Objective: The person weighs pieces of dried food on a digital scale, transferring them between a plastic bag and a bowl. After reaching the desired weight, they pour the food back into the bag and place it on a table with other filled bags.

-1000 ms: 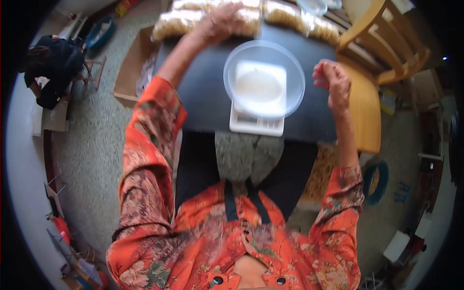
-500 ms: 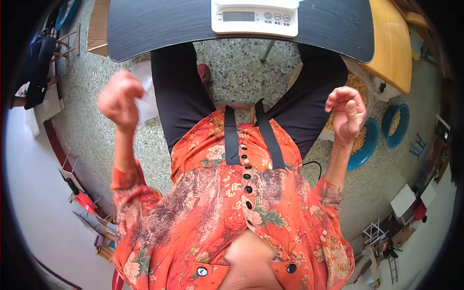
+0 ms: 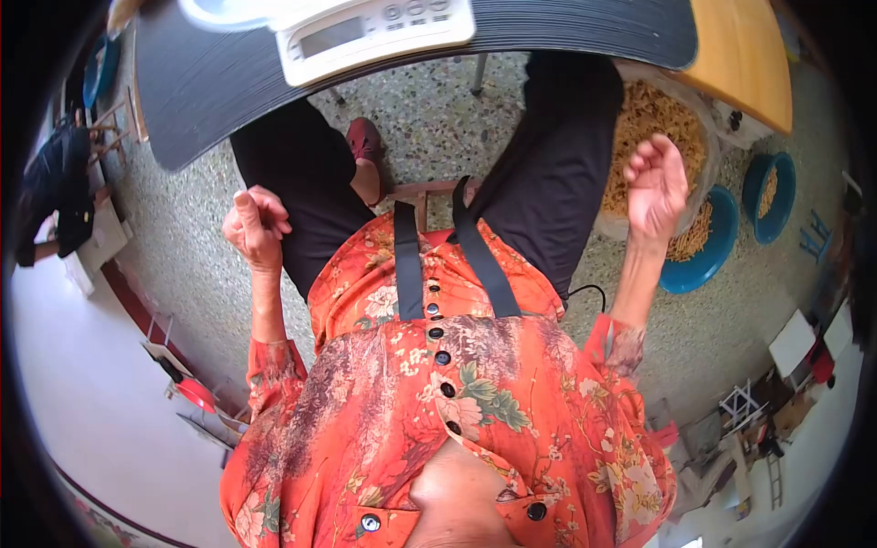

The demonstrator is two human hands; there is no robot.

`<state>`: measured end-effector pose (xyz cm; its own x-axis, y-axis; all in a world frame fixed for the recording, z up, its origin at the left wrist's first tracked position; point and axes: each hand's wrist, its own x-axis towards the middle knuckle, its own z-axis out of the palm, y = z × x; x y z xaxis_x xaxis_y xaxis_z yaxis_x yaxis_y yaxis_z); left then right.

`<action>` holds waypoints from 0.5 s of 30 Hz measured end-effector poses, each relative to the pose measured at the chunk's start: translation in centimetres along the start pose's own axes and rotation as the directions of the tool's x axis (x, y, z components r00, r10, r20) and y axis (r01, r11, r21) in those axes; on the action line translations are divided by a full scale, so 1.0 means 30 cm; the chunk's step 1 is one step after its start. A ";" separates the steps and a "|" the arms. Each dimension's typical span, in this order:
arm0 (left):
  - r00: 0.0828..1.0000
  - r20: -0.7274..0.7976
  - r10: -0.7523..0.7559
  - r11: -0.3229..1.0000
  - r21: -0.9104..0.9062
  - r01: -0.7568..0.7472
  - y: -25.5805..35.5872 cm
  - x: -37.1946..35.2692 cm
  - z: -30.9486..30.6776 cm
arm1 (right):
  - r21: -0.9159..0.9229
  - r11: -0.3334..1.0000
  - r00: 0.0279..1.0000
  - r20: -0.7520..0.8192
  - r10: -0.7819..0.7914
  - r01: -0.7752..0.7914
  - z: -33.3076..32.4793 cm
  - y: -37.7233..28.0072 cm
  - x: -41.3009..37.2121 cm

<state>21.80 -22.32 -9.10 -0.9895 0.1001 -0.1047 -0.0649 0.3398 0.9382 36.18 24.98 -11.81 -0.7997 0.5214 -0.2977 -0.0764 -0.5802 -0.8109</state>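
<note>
My left hand [image 3: 256, 224] is raised beside my left thigh, its fingers loosely bent and apart, with nothing seen in them. On the other side, my right hand [image 3: 658, 192] hovers palm up with half-curled, empty fingers. Below and behind it lies a clear plastic bag [image 3: 660, 119] full of yellowish-brown pieces. A white digital scale [image 3: 375, 36] stands on the black tabletop [image 3: 210, 100] in front of me, out of reach of both hands; its display is unreadable. A pale, see-through dish shape [image 3: 233, 11] shows at its upper left, cut by the frame edge.
A blue basin [image 3: 717, 251] with similar pieces sits on the speckled floor at right, and another blue basin [image 3: 775, 215] lies beyond. A yellow wooden board [image 3: 744, 59] adjoins the tabletop. A person in dark clothing [image 3: 57, 173] is at far left. A black cable [image 3: 596, 290] curves near my right hip.
The view has turned, so the scale and table sit further left and tilted. My left hand has lowered slightly and its fingers have loosened. My right hand stays raised.
</note>
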 end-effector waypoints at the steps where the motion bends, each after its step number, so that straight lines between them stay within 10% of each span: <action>1: 0.999 0.015 0.030 0.999 0.028 -0.030 0.000 0.003 0.004 | -0.110 0.993 0.990 -0.135 0.031 -0.046 -0.091 0.029 0.040; 4: 0.998 0.001 0.057 0.990 0.128 -0.056 0.032 0.014 0.024 | -0.516 0.822 0.924 -0.382 0.029 -0.239 -0.343 0.150 0.107; 8: 0.999 0.027 0.031 0.993 0.111 -0.034 0.020 0.031 0.008 | -0.877 0.469 0.930 -0.252 -0.266 -0.104 -0.525 0.239 0.126; 13: 1.000 0.011 0.019 0.996 0.081 -0.020 0.008 0.043 0.013 | -0.962 0.155 0.930 -0.258 -0.263 -0.223 -0.569 0.211 0.140; 15: 0.999 0.027 0.027 0.996 0.086 -0.029 0.019 0.046 0.019 | -0.998 -0.052 0.887 -0.004 -0.462 -0.031 -0.633 0.247 0.172</action>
<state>20.46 -21.46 -8.89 -0.9870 0.1342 -0.0883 -0.0247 0.4160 0.9090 42.81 35.26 -28.91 -0.6717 0.7328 0.1090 0.6232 0.6385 -0.4516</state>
